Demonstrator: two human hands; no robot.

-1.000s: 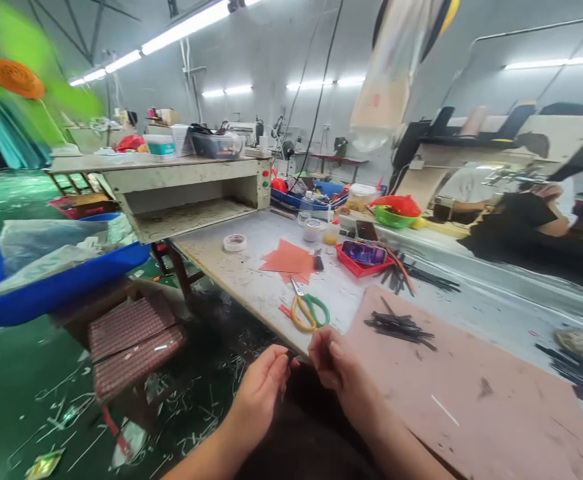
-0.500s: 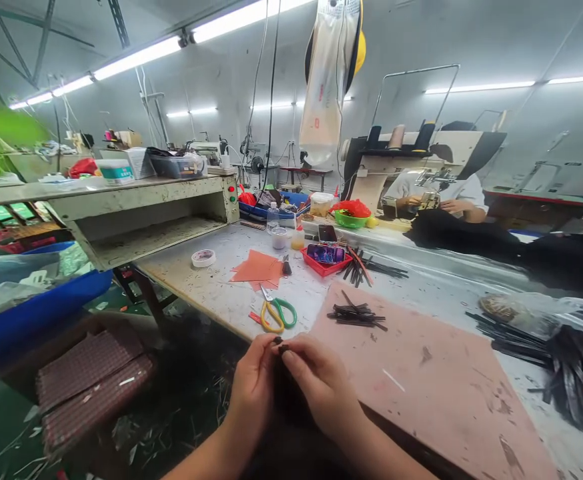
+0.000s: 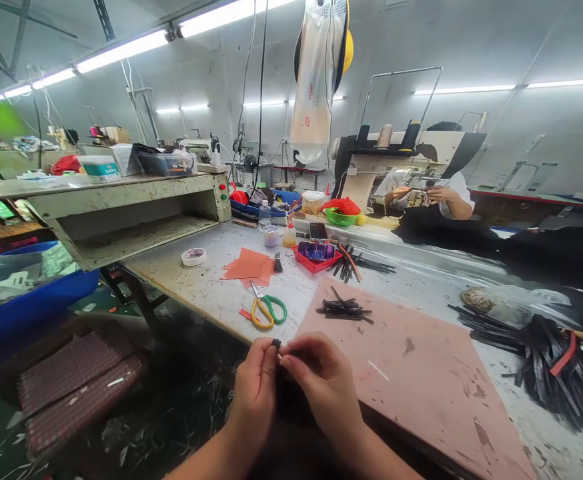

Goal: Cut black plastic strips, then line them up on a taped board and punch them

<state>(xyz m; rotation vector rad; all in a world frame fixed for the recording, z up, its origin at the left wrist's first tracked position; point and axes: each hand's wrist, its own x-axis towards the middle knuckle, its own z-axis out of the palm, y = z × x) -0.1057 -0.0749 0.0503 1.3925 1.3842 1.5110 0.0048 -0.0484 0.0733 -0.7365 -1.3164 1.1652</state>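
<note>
Two bare hands meet low in the foreground, just off the near left side of a pink sheet (image 3: 421, 387). The left hand (image 3: 255, 380) pinches a small black piece (image 3: 276, 343) between thumb and forefinger — by the tips, probably because it is so small. The right hand (image 3: 324, 383) curls in beside it, its fingertips at the piece; whether they grip it too, I cannot tell. The pink sheet seems to shield the table (image 3: 211, 293) beneath. On its far left part lies a loose pile of black strips (image 3: 344, 309), well within reach. Right of the sheet spreads a larger black bundle (image 3: 546, 360). Just left of the sheet lie scissors (image 3: 260, 298), handles toward the person, handy to pick up. Beyond its far left corner are orange sheets (image 3: 249, 265) and a red tray (image 3: 315, 265) holding a phone (image 3: 316, 251) — tilted, perhaps for viewing. Farthest beyond it, a co-worker's hands (image 3: 439, 195) are at a sewing machine (image 3: 369, 177).
</note>
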